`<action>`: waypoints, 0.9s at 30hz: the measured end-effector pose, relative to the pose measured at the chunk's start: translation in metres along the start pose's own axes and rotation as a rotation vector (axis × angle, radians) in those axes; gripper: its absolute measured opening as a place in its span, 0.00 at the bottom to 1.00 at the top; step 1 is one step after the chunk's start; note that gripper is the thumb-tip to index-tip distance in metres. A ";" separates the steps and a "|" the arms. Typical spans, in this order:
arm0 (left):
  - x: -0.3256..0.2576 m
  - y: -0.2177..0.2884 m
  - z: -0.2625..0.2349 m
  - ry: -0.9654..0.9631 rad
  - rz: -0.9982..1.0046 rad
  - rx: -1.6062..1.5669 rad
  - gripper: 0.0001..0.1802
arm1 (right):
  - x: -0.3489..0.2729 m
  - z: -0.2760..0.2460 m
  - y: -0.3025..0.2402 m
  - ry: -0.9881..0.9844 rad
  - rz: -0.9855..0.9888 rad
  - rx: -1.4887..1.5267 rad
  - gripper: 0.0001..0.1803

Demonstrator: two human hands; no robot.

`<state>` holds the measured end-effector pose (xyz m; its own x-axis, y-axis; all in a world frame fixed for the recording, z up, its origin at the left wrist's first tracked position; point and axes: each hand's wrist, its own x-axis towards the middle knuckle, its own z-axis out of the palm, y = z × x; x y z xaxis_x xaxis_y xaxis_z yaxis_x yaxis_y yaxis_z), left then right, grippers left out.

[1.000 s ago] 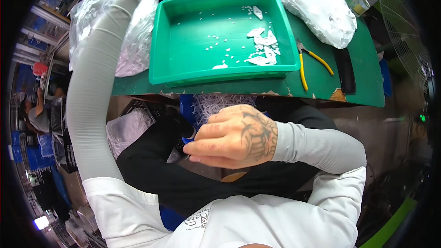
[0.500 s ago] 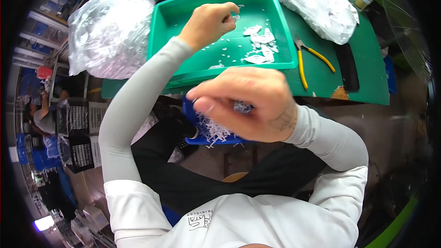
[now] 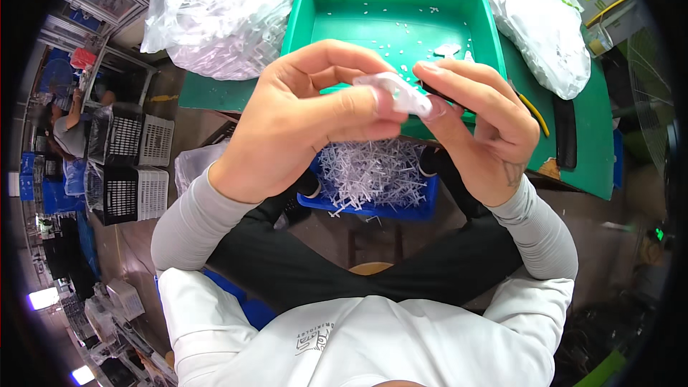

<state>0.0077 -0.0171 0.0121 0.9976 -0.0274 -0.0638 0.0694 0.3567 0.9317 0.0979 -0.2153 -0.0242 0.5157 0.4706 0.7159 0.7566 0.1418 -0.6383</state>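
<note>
The white piece [image 3: 410,100] is up in the air between my hands, in front of the near edge of the green tray and tilted, with its lower end toward my right. It looks like thin moulded plastic, so I judge it very light, fairly stiff, smooth enough to slip and easy to crack at its narrow end. The broad left end seems the best hold, pinched on its two flat faces, leaving the right end free. My left hand [image 3: 287,118] does just that, thumb in front and fingers behind. My right hand [image 3: 494,122] is closed around a thin dark thing [image 3: 435,92], its kind mostly hidden, and the thumb tip meets the piece's right end.

Behind my hands is the tray [image 3: 351,29], with small white bits [image 3: 403,68] scattered over its floor and another flat white part [image 3: 447,50] near its right wall. The tray rests on the green table [image 3: 215,93]. By the tray's right side a yellow handle [image 3: 536,116] shows past my hand, and a black strip [image 3: 565,132] lies toward the table's near right corner. Bulging plastic bags flank the tray, one at the left [image 3: 222,11], one at the right [image 3: 537,36]. Below the table's near edge, a blue bin [image 3: 423,204] holds a heap of thin white sticks [image 3: 373,175].
</note>
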 end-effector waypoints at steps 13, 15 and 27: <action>-0.003 -0.014 0.001 -0.006 -0.020 0.086 0.14 | -0.004 -0.008 0.008 -0.156 -0.121 0.041 0.17; -0.004 -0.014 -0.002 -0.016 0.018 0.128 0.13 | -0.003 -0.006 0.007 -0.186 -0.135 0.082 0.17; -0.008 -0.005 -0.004 0.070 0.026 0.254 0.15 | -0.005 -0.011 0.002 -0.182 0.044 0.035 0.18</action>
<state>-0.0009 -0.0149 0.0066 0.9974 0.0470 -0.0549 0.0494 0.1108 0.9926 0.1012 -0.2270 -0.0264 0.4642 0.6267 0.6259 0.7187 0.1464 -0.6797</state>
